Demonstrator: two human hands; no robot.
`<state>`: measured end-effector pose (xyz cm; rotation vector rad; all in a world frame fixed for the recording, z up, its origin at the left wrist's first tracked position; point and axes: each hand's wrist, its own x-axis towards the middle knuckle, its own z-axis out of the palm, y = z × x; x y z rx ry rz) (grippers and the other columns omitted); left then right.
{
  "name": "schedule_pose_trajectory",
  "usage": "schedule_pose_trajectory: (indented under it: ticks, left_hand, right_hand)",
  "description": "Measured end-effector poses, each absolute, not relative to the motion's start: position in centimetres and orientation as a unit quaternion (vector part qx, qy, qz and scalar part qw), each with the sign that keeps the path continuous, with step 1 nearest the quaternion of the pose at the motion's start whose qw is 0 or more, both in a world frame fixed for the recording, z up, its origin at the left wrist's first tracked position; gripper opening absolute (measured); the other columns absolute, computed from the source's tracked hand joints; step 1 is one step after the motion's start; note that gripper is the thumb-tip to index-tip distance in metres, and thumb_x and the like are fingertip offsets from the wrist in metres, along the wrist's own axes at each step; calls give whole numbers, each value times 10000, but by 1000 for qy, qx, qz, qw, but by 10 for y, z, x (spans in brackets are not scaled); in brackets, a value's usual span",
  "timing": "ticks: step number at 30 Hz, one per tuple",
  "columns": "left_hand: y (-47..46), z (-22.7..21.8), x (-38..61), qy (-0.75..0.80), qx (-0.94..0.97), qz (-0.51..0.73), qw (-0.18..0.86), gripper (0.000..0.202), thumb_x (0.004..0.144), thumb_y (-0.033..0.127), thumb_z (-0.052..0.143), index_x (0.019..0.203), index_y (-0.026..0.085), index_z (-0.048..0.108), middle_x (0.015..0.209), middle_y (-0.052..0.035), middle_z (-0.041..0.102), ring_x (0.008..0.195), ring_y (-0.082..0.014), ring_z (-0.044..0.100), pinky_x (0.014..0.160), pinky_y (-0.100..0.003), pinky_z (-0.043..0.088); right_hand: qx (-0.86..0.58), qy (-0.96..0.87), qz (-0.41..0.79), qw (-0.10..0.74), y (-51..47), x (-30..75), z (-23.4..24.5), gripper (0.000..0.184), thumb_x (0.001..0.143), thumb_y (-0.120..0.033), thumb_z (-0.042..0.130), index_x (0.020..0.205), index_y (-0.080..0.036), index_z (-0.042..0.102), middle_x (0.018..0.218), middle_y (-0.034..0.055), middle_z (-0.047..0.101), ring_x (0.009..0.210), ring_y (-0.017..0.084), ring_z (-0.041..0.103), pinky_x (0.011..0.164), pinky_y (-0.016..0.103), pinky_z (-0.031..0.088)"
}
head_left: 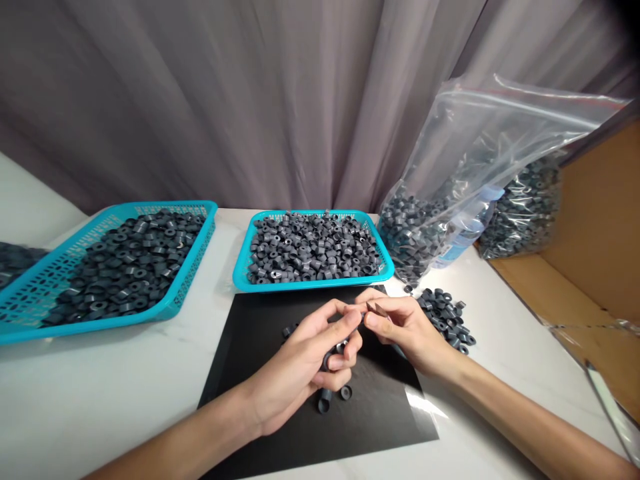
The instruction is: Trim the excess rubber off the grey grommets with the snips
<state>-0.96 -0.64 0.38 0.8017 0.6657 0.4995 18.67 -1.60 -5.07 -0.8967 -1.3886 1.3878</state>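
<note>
My left hand (pixel 325 343) is closed around a few small dark grey rubber-like caps (pixel 341 347), with its thumb and forefinger pinched together at a small dark piece mostly hidden by the fingertips. Right beside those fingertips, my right hand (pixel 400 327) grips a small tool with a dark pointed tip (pixel 377 309); its exact kind is hidden by the fingers. Both hands are above a black mat (pixel 385 413). Below my left hand, a loose round cap (pixel 346 393) and another lying on its side (pixel 325 401) rest on the mat.
Blue baskets full of grey caps stand at the back centre (pixel 313 288) and left (pixel 173 308). A zip bag of caps (pixel 415 227), a water bottle (pixel 465 230) and a cardboard box (pixel 595 207) are on the right. A loose pile of caps (pixel 447 320) lies near my right wrist.
</note>
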Motion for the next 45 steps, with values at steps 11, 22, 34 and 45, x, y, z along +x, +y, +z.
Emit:
schedule_pose_trajectory:
  ticks: [11,22,34,45]
  left_hand:
    - [-5,2,-11,308,393,239,832,203,995,397,592,1023,200,548,679,60,422,531,-45,186,424,-138,123]
    - [-5,2,-11,299,373,242,844,206,991,378,600,931,198,520,696,60,426,511,-33,193,419,-130,131]
    - [-5,3,-11,282,394,244,840,208,977,343,631,911,192,503,686,62,455,506,-30,213,418,-135,151]
    - [-4,-4,-8,282,429,219,830,173,989,313,611,910,188,521,692,49,499,505,-31,234,429,-151,154]
  right_hand:
    - [-393,-580,520,489,-17,185,-42,256,918,-419,710,1047,-222,810,824,25,606,627,104,426,564,252,367]
    - [-406,-557,498,526,-20,184,-37,182,885,-383,752,970,-231,804,850,31,651,688,121,530,607,256,445]
    - [-443,-578,474,495,-29,183,-22,235,899,-438,718,929,-206,712,857,41,640,758,157,552,615,262,434]
    - [-458,-612,482,428,-27,185,-14,291,935,-453,649,821,-188,605,746,-8,560,675,116,494,608,227,410]
